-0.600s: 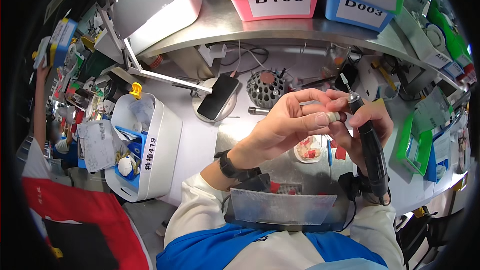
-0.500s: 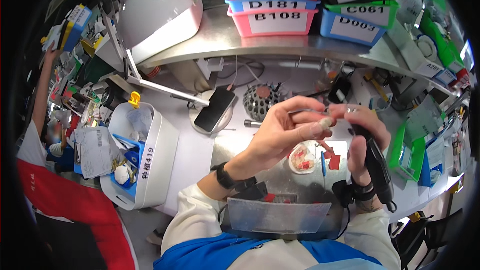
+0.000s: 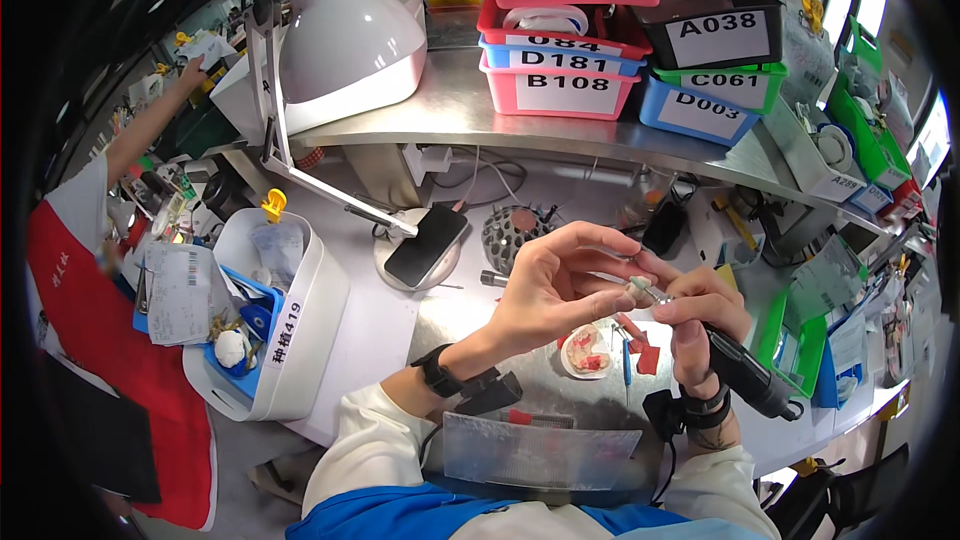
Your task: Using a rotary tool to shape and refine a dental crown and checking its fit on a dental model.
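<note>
1 pale piece in left hand; 1 handpiece in right hand.

Bright windows stand at upper right. A metal shelf crosses the upper middle above a pale table, a white lamp toward its left. Grey floor shows lower left, a black chair lower right.

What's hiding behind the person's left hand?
A grey round holder full of holes peeks out behind the left hand. The hand covers its lower right edge and part of the shiny metal plate, so those are hidden.
</note>
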The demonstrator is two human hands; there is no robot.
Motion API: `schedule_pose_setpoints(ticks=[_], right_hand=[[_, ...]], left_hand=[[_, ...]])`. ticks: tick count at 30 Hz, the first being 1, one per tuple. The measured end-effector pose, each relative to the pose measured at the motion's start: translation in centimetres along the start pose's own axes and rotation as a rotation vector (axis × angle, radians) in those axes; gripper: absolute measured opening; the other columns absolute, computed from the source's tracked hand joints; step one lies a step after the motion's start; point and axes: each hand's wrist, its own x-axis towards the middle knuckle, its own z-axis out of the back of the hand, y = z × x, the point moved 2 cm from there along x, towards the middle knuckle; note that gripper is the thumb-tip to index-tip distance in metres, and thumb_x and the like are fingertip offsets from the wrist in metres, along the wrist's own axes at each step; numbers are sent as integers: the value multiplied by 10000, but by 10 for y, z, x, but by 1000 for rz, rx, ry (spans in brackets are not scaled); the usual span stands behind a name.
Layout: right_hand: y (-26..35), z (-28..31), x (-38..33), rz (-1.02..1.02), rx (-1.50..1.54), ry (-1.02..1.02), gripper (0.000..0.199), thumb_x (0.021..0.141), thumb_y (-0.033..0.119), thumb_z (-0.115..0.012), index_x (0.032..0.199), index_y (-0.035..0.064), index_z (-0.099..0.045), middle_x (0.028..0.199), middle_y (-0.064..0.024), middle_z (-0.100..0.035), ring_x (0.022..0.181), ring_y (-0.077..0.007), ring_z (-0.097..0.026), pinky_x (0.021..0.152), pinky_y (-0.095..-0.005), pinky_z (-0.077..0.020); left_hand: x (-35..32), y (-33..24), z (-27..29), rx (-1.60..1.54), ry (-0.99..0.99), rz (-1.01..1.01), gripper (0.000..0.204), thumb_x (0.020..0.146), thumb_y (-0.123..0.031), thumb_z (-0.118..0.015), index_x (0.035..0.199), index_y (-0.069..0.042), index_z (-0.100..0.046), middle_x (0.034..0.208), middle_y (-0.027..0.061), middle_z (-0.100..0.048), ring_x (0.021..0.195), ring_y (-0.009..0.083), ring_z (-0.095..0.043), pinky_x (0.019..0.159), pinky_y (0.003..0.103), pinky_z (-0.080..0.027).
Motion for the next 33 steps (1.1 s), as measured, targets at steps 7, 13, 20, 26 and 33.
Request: schedule_pose_setpoints(ticks=[7,13,20,26,33], right_hand=[[-7,2,3,23,58,-8,190,869,194,-567,843,30,-660,726,-92,-544,728,-228,-630,899,-482,-477],[-20,5,0,5,113,-107,161,852,167,-574,853,16,-631,766,-112,-553,856,-331,-654,762,-390,-525],[-19,3,1,5,78,-84,140,845,146,-575,866,20,-633,752,-105,-537,877,-337,-647,848,-438,-506],[-13,-1,1,6,-18,-25,135,831,101,-548,868,27,-656,724,-89,-534,852,-297,-648,903,-447,-481],[-13,2,-1,27,8,15,130,824,119,-563,858,45,-664,722,-84,-555,791,-278,-649,924,-462,-471]], left_hand=[[-3,3,5,95,-8,-47,360,828,6,-629,1159,34,-491,1087,152,-597,1032,177,-589,888,311,-518],[0,7,3,83,-52,36,288,836,-6,-626,1102,43,-528,1052,144,-606,983,189,-618,862,295,-525],[-3,17,7,-138,-96,165,223,830,-13,-638,1032,52,-570,995,147,-629,959,186,-627,853,276,-516],[-4,16,8,-108,-133,137,240,819,-9,-651,1038,48,-569,996,145,-632,952,169,-626,848,268,-513],[-1,0,0,18,-130,137,536,791,8,-672,1247,18,-391,1014,170,-623,940,177,-628,841,284,-522]])
